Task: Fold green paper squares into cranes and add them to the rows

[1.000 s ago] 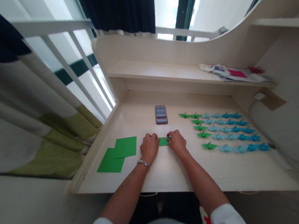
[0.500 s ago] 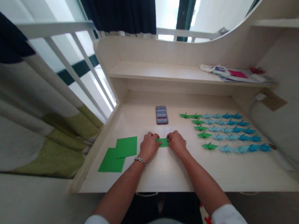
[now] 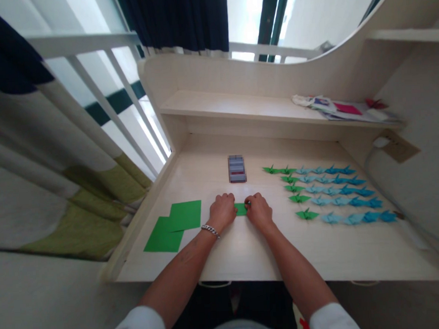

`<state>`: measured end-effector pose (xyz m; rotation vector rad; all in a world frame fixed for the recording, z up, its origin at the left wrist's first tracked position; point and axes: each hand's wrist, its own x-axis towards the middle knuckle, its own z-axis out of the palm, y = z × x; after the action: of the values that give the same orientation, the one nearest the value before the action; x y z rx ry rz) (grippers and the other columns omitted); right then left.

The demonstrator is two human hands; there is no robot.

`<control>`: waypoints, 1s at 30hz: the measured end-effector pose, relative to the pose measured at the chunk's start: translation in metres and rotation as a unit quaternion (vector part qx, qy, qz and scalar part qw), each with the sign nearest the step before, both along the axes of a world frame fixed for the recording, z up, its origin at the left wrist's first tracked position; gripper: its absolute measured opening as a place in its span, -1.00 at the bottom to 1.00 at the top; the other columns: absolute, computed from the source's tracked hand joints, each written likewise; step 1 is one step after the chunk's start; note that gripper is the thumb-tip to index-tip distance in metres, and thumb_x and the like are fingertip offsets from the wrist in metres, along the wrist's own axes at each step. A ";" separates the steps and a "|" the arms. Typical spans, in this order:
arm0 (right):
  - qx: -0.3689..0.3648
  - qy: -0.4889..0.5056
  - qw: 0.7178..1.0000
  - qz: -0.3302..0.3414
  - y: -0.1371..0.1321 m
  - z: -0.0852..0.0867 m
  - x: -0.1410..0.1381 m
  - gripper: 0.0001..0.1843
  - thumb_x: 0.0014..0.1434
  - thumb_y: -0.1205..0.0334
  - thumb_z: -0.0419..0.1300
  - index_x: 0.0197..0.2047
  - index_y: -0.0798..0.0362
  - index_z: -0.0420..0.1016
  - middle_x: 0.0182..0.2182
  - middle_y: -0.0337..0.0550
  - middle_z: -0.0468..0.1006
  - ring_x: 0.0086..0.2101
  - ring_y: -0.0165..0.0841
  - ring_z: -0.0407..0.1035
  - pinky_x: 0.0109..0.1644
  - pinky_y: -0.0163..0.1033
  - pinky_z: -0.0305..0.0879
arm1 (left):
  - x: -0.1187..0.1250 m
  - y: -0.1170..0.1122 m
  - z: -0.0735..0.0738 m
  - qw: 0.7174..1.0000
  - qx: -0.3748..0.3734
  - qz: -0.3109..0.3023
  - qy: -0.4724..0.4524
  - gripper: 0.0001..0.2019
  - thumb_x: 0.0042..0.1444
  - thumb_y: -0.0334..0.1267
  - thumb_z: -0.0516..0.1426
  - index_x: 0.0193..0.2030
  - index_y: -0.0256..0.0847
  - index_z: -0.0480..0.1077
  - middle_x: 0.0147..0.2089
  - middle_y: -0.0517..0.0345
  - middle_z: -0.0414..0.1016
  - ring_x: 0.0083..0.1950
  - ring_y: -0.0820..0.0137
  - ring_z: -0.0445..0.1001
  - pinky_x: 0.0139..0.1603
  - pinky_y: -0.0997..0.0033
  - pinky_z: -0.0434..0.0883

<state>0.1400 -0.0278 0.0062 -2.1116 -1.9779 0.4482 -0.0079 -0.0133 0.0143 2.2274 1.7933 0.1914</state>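
Observation:
A folded piece of green paper (image 3: 240,209) lies on the desk between my two hands, its ends hidden under my fingers. My left hand (image 3: 223,211) is closed on its left end, the fingers curled. On the right end, my right hand (image 3: 258,210) pinches the paper near its upper edge; a small dark spot shows at those fingertips, too small to name. To the left of my left hand, two flat green paper squares (image 3: 186,215) overlap.
Rows of folded paper cranes in green (image 3: 307,214), light blue (image 3: 331,218) and blue (image 3: 372,217) stand at the right. A blurred phone-like object (image 3: 236,169) lies beyond my hands. Papers (image 3: 346,108) rest on the shelf (image 3: 231,107). A cable (image 3: 368,163) runs from a wall socket (image 3: 400,145).
My left hand has slid slightly to the right along the folded paper, covering more of its left end. My right hand stays almost in place.

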 end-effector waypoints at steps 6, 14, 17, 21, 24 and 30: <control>0.008 0.003 1.000 0.002 -0.002 -0.001 0.000 -0.79 0.21 0.18 0.04 -0.13 -0.14 0.45 -0.13 -0.10 0.31 -0.10 -0.22 0.24 -0.26 -0.23 0.20 | 0.000 0.006 0.001 1.000 -0.012 -0.006 0.010 -0.80 0.05 -0.19 0.14 -0.21 -0.23 0.41 -0.11 -0.19 0.44 0.03 0.05 0.33 -0.12 0.19 0.33; 0.030 0.026 0.999 -0.009 -0.003 -0.006 0.002 -0.77 0.20 0.20 0.07 -0.10 -0.13 0.47 -0.14 -0.09 0.33 -0.10 -0.23 0.25 -0.23 -0.24 0.19 | -0.003 0.004 -0.007 0.999 0.003 -0.013 -0.034 -0.78 0.04 -0.27 0.15 -0.13 -0.18 0.40 -0.17 -0.01 0.52 -0.12 0.23 0.44 -0.20 0.36 0.31; 0.063 0.061 0.996 0.008 -0.002 -0.010 0.007 -0.71 0.17 0.24 0.10 -0.03 -0.16 0.45 -0.10 -0.09 0.36 -0.09 -0.25 0.26 -0.16 -0.24 0.20 | -0.010 0.007 -0.013 0.995 0.009 -0.013 -0.103 -0.77 0.00 -0.28 0.19 -0.15 -0.15 0.43 -0.20 0.06 0.54 -0.19 0.28 0.47 -0.24 0.39 0.31; 0.094 0.133 0.985 0.061 0.007 -0.013 0.017 -0.78 0.14 0.29 0.13 -0.18 -0.08 0.55 -0.15 -0.11 0.47 -0.11 -0.27 0.32 -0.07 -0.24 0.20 | -0.020 0.015 -0.017 0.978 0.004 -0.039 -0.207 -0.83 -0.05 -0.30 0.20 -0.25 -0.16 0.50 -0.27 0.09 0.56 -0.25 0.31 0.48 -0.25 0.40 0.32; 0.092 0.211 0.969 0.094 0.018 -0.014 0.024 -0.81 0.13 0.31 0.11 -0.27 -0.01 0.56 -0.30 -0.17 0.56 -0.24 -0.31 0.40 -0.12 -0.25 0.24 | -0.024 0.022 -0.018 0.956 -0.015 -0.048 -0.288 -0.81 -0.08 -0.30 0.21 -0.26 -0.19 0.52 -0.29 0.10 0.57 -0.29 0.33 0.47 -0.27 0.41 0.34; 0.115 0.325 0.936 0.071 0.032 -0.017 0.032 -0.80 0.08 0.28 0.13 -0.28 -0.01 0.58 -0.32 -0.19 0.61 -0.28 -0.30 0.45 -0.13 -0.22 0.31 | -0.018 0.036 -0.019 0.896 -0.064 -0.017 -0.439 -0.74 -0.07 -0.22 0.21 -0.22 -0.28 0.53 -0.36 0.07 0.56 -0.38 0.37 0.45 -0.36 0.44 0.36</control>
<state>0.1724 0.0044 -0.0112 -1.4285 -1.6831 0.7773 -0.0263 0.0225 -0.0044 1.6421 1.2042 0.8806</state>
